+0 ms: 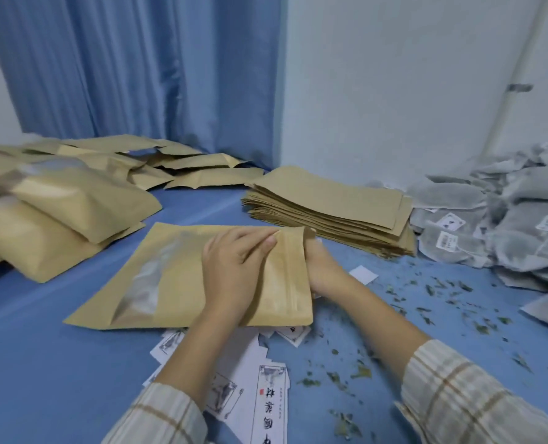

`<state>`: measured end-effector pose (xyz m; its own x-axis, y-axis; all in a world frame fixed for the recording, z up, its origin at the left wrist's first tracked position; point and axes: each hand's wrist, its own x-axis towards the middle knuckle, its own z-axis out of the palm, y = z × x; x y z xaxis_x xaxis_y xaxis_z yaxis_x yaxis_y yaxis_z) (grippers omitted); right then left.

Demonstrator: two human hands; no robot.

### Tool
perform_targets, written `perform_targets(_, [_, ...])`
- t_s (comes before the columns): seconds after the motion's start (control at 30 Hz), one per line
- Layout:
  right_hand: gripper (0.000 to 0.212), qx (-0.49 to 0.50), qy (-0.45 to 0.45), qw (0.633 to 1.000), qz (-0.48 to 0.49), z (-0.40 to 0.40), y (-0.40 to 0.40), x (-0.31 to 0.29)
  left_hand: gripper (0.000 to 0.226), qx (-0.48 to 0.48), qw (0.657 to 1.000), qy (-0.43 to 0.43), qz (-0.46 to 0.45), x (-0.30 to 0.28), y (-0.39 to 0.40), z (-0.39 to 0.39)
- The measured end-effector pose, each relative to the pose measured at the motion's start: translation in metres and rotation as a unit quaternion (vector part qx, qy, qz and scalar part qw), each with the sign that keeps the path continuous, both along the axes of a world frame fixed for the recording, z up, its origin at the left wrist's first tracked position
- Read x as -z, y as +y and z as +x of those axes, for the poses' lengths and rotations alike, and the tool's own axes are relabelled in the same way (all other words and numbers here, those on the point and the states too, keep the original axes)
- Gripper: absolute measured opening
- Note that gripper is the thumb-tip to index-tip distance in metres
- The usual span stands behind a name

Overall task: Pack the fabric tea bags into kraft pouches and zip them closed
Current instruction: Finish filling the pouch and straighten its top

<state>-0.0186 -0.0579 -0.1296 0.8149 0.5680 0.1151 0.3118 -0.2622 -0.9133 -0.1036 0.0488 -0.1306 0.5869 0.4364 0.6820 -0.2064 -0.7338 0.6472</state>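
One kraft pouch (183, 277) lies flat in the middle of the blue worktop (42, 363), its clear window facing up and its zip end turned toward the right. The left hand (234, 267) rests on top of it with fingers laid straight along the zip strip, a spread, pressing grip. The right hand (322, 270) sits at the pouch's right edge, mostly hidden behind the mouth, fingers curled at that edge; whether it pinches the lip or reaches inside, I cannot tell.

The step in hand looks like the closing of a filled pouch, or the last settling of its contents. Next, the zip would need pressing shut along its whole length, near corner to far corner, then the pouch goes to the filled pouches (61, 216) stacked at the left edge.

Room is tight to the right: the stack of empty pouches (333, 213) sits just beyond the hands, toward the far right, and the heap of fabric tea bags (503, 219) crowds the right edge. Printed labels (266, 386) lie at the near edge, partly under the pouch, and loose leaf crumbs (426, 302) scatter between the hands and the tea bags. The open stretch is the near left corner.
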Motion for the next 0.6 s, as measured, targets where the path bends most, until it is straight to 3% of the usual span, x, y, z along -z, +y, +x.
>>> perform_targets(0.1, [0.039, 0.065, -0.134, 0.989, 0.022, 0.025, -0.046, 0.008, 0.015, -0.002, 1.000, 0.007, 0.005, 0.001, 0.003, 0.005])
perform_targets(0.2, [0.029, 0.085, -0.204, 0.962, -0.160, 0.047, -0.090, 0.016, 0.016, -0.002, 1.000, 0.005, 0.007, 0.005, 0.004, 0.009])
perform_targets(0.27, [0.046, 0.075, -0.200, 0.927, -0.307, 0.054, -0.108, 0.027, 0.017, -0.006, 1.000, 0.011, 0.018, 0.009, 0.003, 0.010])
perform_targets(0.33, [0.071, 0.074, -0.200, 0.908, -0.361, 0.054, -0.112, 0.039, 0.017, -0.008, 0.999, 0.021, 0.034, 0.012, 0.001, 0.011])
perform_targets(0.47, [0.078, 0.096, -0.183, 0.949, -0.240, 0.054, -0.105, 0.040, 0.017, -0.012, 0.997, 0.039, 0.065, 0.018, -0.001, 0.012])
perform_targets(0.53, [0.062, 0.136, -0.146, 0.968, -0.151, 0.055, -0.105, 0.040, 0.016, -0.013, 0.997, 0.037, 0.060, 0.019, -0.002, 0.013])
perform_targets(0.6, [0.034, 0.155, -0.050, 0.986, -0.022, 0.053, -0.107, 0.036, 0.015, -0.014, 0.998, 0.028, 0.046, 0.019, -0.002, 0.013])
